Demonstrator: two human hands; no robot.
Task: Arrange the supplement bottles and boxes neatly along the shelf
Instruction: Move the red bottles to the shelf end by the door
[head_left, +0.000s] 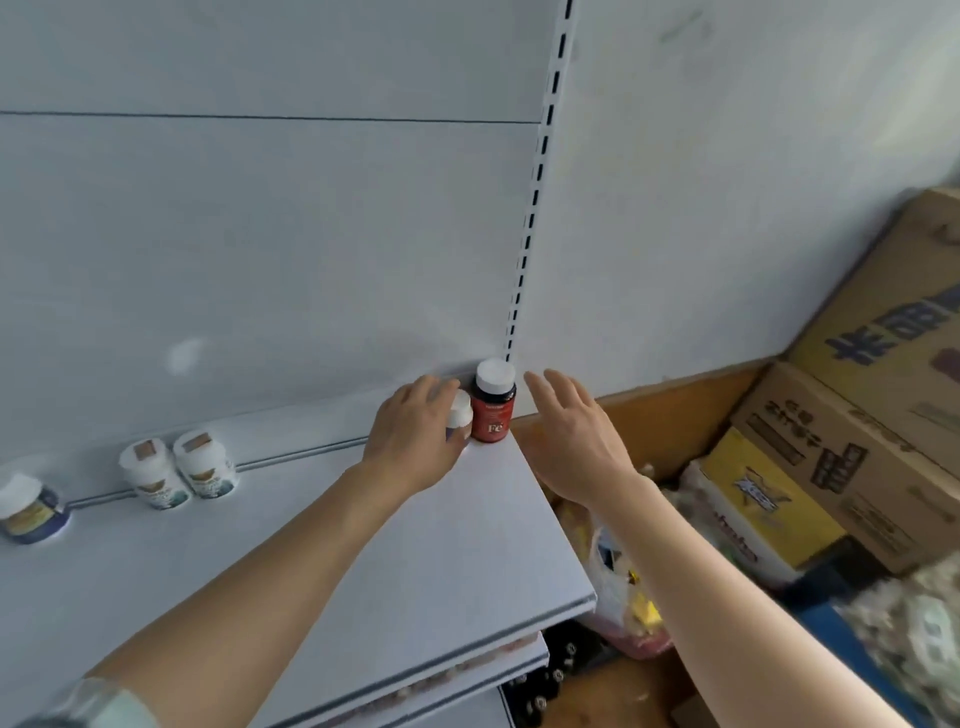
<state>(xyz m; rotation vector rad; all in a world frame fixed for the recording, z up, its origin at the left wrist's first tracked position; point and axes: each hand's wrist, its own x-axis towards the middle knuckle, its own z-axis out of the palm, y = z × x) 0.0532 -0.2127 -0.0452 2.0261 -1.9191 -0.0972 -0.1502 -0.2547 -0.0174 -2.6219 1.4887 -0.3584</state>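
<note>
A red bottle with a white cap stands upright in the back right corner of the white shelf. My left hand wraps around a small white-capped bottle that stands right beside the red one, touching or nearly touching it. My right hand hovers just past the shelf's right edge, fingers spread, holding nothing. Two white bottles stand side by side further left on the shelf. A dark blue bottle with a white cap sits at the far left.
The slotted upright rises behind the red bottle. Stacked cardboard boxes and plastic bags fill the floor to the right of the shelf. A lower shelf holds dark bottles underneath.
</note>
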